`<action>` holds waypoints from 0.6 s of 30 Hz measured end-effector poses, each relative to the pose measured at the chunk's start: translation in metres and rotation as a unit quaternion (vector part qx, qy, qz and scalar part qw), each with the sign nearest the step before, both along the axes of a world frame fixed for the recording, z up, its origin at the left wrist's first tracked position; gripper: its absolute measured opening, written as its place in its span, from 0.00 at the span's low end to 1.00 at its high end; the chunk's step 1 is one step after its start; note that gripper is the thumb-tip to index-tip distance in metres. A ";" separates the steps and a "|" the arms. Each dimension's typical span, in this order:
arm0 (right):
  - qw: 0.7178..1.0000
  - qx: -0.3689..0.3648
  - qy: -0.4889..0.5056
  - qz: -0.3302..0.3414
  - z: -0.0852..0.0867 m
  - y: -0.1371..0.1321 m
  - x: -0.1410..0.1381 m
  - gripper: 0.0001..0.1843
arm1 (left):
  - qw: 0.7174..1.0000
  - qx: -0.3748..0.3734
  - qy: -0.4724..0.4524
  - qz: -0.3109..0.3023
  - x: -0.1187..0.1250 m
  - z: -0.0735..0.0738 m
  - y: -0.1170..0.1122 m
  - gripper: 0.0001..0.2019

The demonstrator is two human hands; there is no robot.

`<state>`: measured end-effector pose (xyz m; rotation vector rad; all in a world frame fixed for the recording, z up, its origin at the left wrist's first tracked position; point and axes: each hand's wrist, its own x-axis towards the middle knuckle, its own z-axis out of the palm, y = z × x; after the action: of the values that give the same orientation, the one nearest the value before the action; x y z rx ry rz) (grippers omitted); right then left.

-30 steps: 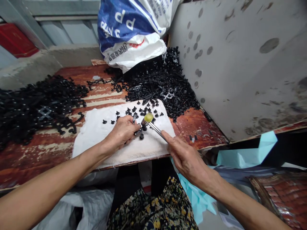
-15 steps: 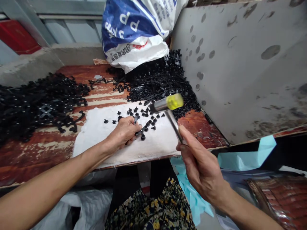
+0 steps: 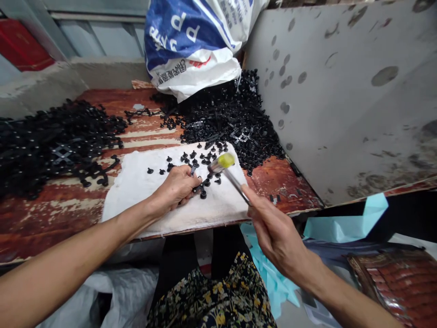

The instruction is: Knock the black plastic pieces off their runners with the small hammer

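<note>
Over the white cloth (image 3: 136,200), my left hand (image 3: 177,184) is closed on a small black linkage piece (image 3: 193,169), part of which its fingers hide. My right hand (image 3: 276,223) grips a hammer (image 3: 235,182) by its metal handle. The hammer's head has a yellow face and a dark face, and hangs just right of the left hand, slightly blurred. Several small black studs (image 3: 186,157) with round bases stand on the cloth around the left fingertips. One black stud (image 3: 203,194) is close to the cloth's front, just below the linkage.
A big heap of black parts (image 3: 218,123) lies behind the cloth, under a blue and white sack (image 3: 191,45). Another pile of black linkages (image 3: 61,141) covers the table's left. A grey spotted panel (image 3: 341,100) walls the right side. Turquoise sheeting (image 3: 341,225) lies below right.
The hammer has swung down and left, its head now nearer the left hand. My right hand moved left with it. The left hand has stayed in place on the linkage piece.
</note>
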<state>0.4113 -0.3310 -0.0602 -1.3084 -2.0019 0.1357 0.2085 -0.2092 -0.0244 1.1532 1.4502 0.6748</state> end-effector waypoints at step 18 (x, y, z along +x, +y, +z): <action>0.992 -0.103 -0.071 -0.033 -0.014 0.004 0.028 0.28 | 0.971 0.119 0.180 0.099 -0.111 0.070 0.056 0.09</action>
<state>0.4393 -0.3267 -0.0743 -1.5509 -2.1044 0.2282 0.0974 -0.1530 0.0454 1.3803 1.8466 0.8242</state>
